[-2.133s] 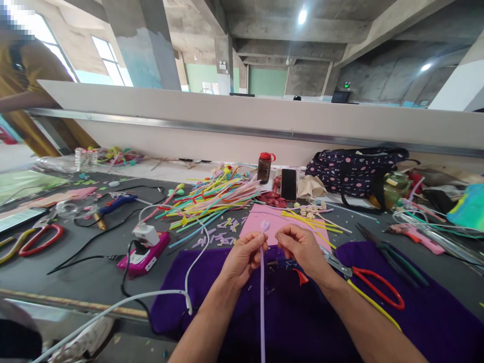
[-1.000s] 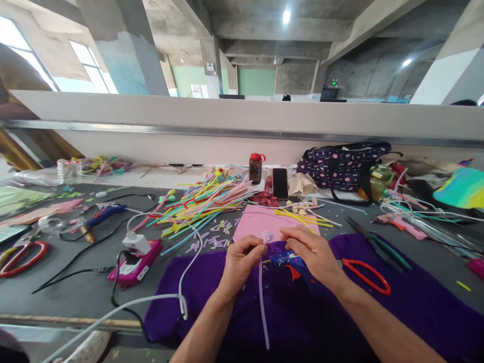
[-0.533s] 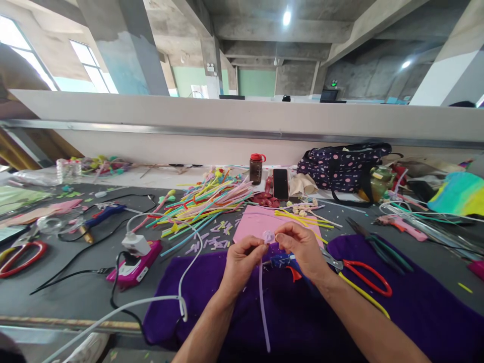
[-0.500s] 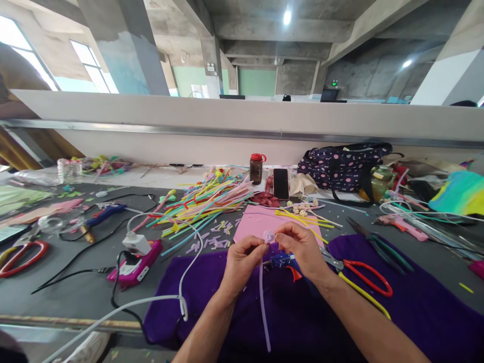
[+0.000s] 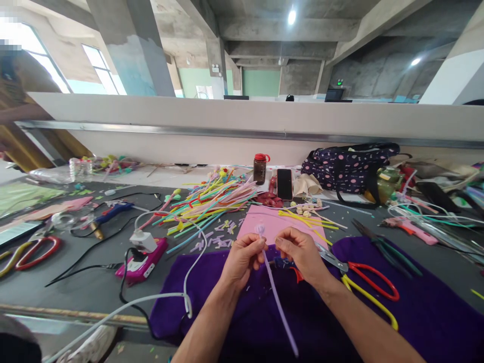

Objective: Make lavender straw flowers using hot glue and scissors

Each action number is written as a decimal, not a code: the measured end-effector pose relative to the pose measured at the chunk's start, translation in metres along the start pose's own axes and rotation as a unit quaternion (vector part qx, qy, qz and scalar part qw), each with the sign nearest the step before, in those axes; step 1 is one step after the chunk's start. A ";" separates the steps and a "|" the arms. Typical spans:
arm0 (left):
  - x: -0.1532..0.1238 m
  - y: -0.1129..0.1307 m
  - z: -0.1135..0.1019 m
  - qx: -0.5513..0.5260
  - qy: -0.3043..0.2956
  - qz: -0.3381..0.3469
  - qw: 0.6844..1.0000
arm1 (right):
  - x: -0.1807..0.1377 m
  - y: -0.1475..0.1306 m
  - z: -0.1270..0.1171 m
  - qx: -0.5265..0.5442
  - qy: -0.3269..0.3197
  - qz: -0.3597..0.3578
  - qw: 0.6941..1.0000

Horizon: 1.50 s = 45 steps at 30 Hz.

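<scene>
My left hand (image 5: pixel 245 259) pinches a lavender pipe-cleaner flower (image 5: pixel 260 230) just below its small rounded head. The flower's long stem (image 5: pixel 278 297) slants down over a purple cloth (image 5: pixel 200 275). A little to the right, my right hand (image 5: pixel 298 252) is apart from the flower, its thumb and fingertips pressed together. Whatever those fingertips may hold is too small to make out. Partly hidden beneath the right hand lies a blue tool with an orange trigger (image 5: pixel 297 275). Scissors with one red and one yellow handle (image 5: pixel 372 277) lie beside my right wrist.
Pink paper (image 5: pixel 253 222) lies behind my hands, with short lavender cut pieces (image 5: pixel 217 237) and a pile of coloured pipe cleaners (image 5: pixel 212 201) to its left. Green-handled pliers (image 5: pixel 389 252) rest at right. A white cable loops from a magenta power adapter (image 5: pixel 141 267). A person (image 5: pixel 34 116) stands far left.
My right hand has moved away from the flower head. The left hand now holds it alone, with the head upright and the stem swung toward the lower right. The view has shifted slightly left.
</scene>
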State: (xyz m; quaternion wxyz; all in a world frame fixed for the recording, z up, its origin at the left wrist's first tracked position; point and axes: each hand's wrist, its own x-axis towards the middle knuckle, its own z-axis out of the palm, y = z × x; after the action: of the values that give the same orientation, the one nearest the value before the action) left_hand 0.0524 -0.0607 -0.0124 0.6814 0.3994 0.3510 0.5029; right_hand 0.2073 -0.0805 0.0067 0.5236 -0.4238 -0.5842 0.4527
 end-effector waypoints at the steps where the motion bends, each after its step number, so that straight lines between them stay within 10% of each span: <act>1: 0.001 0.000 0.000 -0.006 0.000 -0.001 1.000 | 0.000 0.002 0.002 -0.003 -0.015 0.008 1.000; 45: -0.002 -0.002 0.004 0.053 0.051 0.043 0.996 | -0.004 0.017 0.014 -0.116 -0.088 -0.031 0.989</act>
State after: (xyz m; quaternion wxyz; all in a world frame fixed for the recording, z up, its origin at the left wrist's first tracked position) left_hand 0.0560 -0.0634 -0.0128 0.6185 0.4233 0.3939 0.5321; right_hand 0.1946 -0.0814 -0.0117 0.4307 -0.4220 -0.6897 0.4009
